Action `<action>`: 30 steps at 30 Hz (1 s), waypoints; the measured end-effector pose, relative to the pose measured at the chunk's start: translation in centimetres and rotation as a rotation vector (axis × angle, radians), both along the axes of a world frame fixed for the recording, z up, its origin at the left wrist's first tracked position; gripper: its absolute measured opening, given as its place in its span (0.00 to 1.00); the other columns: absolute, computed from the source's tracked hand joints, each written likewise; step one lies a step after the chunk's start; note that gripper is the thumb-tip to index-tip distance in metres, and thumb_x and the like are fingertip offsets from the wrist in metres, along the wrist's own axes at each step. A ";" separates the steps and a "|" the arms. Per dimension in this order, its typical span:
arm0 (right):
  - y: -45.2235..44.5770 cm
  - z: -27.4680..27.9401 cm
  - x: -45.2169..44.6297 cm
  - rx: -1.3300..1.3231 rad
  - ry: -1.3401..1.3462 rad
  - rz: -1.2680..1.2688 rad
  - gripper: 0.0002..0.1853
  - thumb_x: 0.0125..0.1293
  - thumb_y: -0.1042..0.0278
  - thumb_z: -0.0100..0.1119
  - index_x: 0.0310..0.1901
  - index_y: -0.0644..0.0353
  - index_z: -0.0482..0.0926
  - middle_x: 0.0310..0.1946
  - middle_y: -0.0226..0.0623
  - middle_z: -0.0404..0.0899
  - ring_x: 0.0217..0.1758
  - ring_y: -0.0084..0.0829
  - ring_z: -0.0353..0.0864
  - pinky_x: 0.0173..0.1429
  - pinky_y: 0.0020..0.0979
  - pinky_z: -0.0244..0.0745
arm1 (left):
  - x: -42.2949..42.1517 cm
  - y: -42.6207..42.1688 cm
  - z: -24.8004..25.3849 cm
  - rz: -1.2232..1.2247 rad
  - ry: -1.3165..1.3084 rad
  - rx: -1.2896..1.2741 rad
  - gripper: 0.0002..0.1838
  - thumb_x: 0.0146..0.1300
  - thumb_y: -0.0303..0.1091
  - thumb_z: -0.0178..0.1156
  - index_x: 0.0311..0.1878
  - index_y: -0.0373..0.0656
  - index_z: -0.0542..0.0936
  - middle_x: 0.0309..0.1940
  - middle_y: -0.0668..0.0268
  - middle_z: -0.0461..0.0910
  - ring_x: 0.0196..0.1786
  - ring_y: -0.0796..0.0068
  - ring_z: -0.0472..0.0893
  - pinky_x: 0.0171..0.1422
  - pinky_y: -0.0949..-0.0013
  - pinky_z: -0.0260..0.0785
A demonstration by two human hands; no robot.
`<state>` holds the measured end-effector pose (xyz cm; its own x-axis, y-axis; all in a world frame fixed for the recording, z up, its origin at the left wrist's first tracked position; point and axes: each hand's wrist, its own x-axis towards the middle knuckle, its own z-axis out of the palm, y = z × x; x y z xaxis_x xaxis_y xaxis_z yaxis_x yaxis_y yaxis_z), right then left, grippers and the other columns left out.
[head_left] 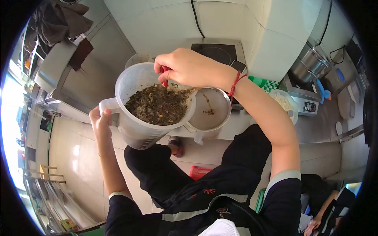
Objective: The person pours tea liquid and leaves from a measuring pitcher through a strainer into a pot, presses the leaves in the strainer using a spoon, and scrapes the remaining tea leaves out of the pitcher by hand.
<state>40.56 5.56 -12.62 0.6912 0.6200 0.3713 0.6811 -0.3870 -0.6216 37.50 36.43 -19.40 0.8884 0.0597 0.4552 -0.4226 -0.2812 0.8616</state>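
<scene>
My left hand [101,122] is wrapped round the handle of a large translucent pitcher [138,131], which tilts toward the right. Wet, dark green and brown leaves [157,104] fill much of it. Above the pitcher's rim, my right hand [173,69] is closed on a red-handled utensil [164,74] whose lower end is hidden in the leaves. Brownish liquid runs from the pitcher's lip into a second container [208,108] on the right, where some leaf bits lie on its pale surface.
An induction cooker [216,51] stands behind the containers. To the right are a bowl of pale pieces [281,100], a green checked cloth [264,84], a metal pot [311,63] and a blue item [323,92]. Another person's hand [313,225] shows at the lower right.
</scene>
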 end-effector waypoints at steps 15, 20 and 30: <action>-3.6 -8.7 -0.7 0.071 -0.022 -0.169 0.04 0.60 0.73 0.52 0.36 0.63 0.73 0.28 0.37 0.79 0.30 0.33 0.78 0.35 0.29 0.70 | 0.9 -2.3 -4.3 -0.090 0.155 0.082 0.27 0.42 0.51 0.71 0.29 0.30 0.80 0.17 0.74 0.71 0.20 0.86 0.63 0.23 0.79 0.51; -4.3 -9.4 -0.8 0.213 -0.099 -0.170 0.04 0.60 0.75 0.54 0.37 0.63 0.75 0.30 0.36 0.79 0.31 0.30 0.78 0.34 0.26 0.69 | 1.6 -3.5 -1.9 -0.084 0.219 0.212 0.26 0.42 0.48 0.71 0.29 0.30 0.80 0.19 0.70 0.75 0.24 0.83 0.69 0.29 0.77 0.62; -5.6 -10.7 -0.8 0.367 -0.056 -0.135 0.06 0.58 0.81 0.53 0.36 0.64 0.77 0.35 0.35 0.80 0.35 0.25 0.79 0.40 0.22 0.72 | 2.3 -4.7 0.4 -0.107 0.285 0.341 0.25 0.41 0.47 0.72 0.30 0.31 0.80 0.21 0.68 0.77 0.25 0.82 0.72 0.31 0.77 0.64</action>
